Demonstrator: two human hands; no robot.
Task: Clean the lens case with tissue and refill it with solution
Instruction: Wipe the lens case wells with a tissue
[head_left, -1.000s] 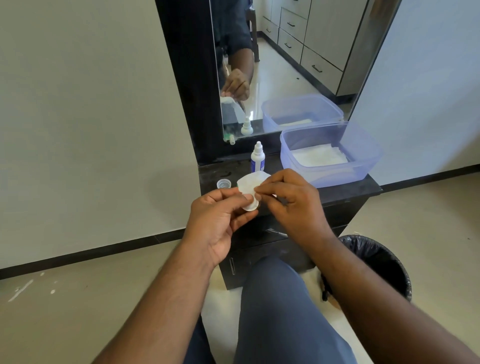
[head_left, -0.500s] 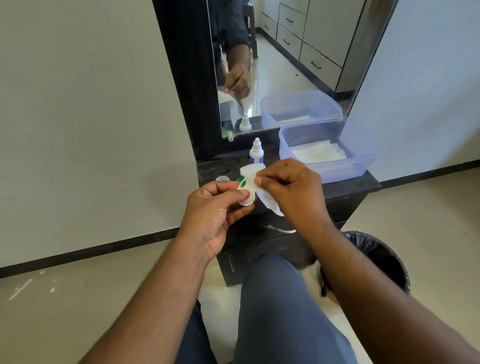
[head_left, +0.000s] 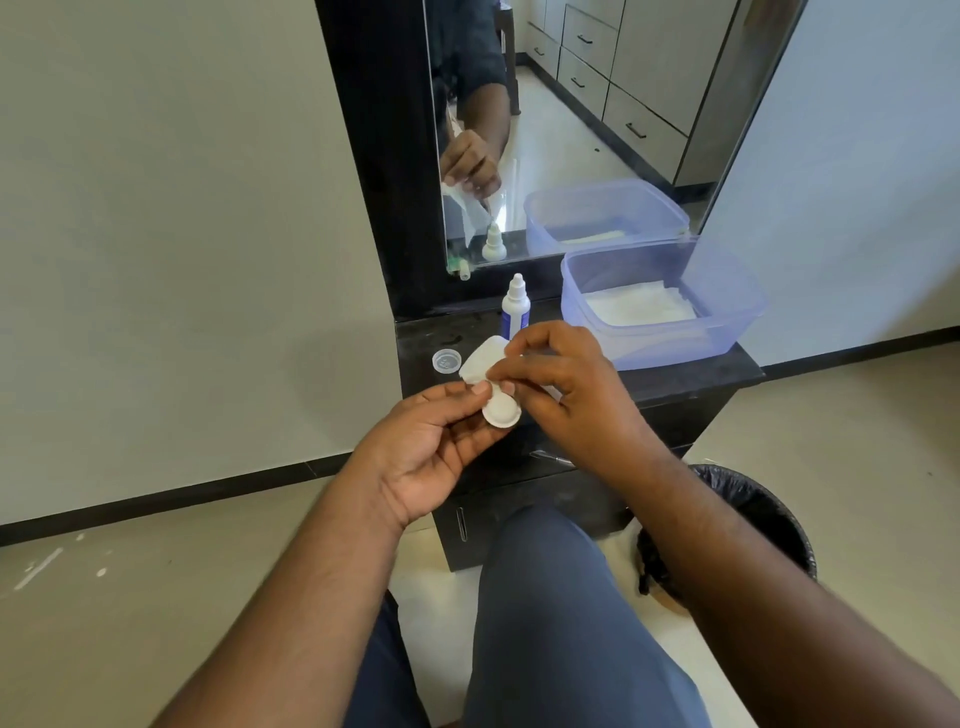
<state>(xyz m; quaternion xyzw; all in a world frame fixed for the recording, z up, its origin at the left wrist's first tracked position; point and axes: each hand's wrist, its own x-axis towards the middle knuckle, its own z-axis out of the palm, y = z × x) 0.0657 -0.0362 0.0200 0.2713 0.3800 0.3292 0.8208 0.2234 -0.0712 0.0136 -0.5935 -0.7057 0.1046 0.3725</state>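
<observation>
My left hand pinches a small white lens case between thumb and fingers, one round well facing me. My right hand pinches a white tissue and presses it against the upper part of the case, which the tissue and fingers hide. A white solution bottle with a blue label stands upright on the black counter just behind my hands. A loose round cap lies on the counter to the left of the tissue.
A translucent blue tub holding folded tissues sits at the counter's right. A mirror rises behind it. A bin with a black liner stands on the floor at right. My knee is below my hands.
The case has turned so that a round white well faces me and its green part no longer shows. The tissue has shifted up to the case's upper end.
</observation>
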